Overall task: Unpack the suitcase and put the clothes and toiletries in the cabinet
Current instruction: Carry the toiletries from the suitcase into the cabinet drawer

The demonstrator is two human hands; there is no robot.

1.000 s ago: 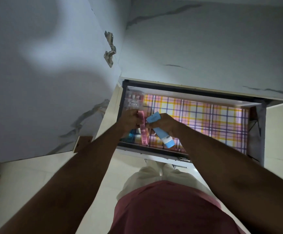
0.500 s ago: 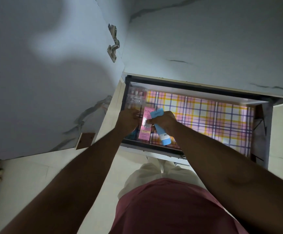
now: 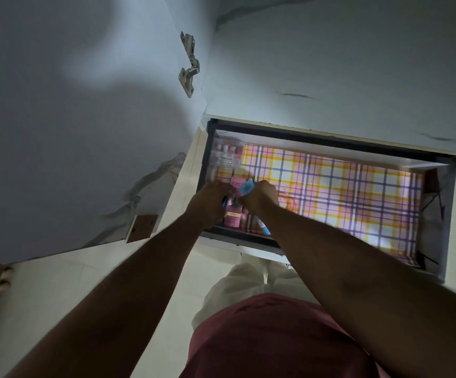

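Observation:
An open cabinet drawer (image 3: pixel 352 144) lined with pink, yellow and purple plaid paper lies below me. At its left end stands a clear plastic pack of small bottles (image 3: pixel 223 156), and just in front of it a pink box (image 3: pixel 233 211) lies flat. My right hand (image 3: pixel 259 197) grips a light blue tube (image 3: pixel 245 188) over the left part of the drawer, its cap end poking out below my wrist. My left hand (image 3: pixel 210 203) sits with curled fingers against the pink box's left side, over a dark item it mostly hides.
An open cabinet door (image 3: pixel 71 132) with a metal hinge (image 3: pixel 190 69) stands to the left. A marble-look cabinet front (image 3: pixel 344 55) rises behind the drawer. Pale floor tiles (image 3: pixel 58 282) and my red shirt fill the foreground.
The pink box went from upright in my left hand to lying flat in the drawer. My right hand with the blue tube has stayed above the drawer's left end.

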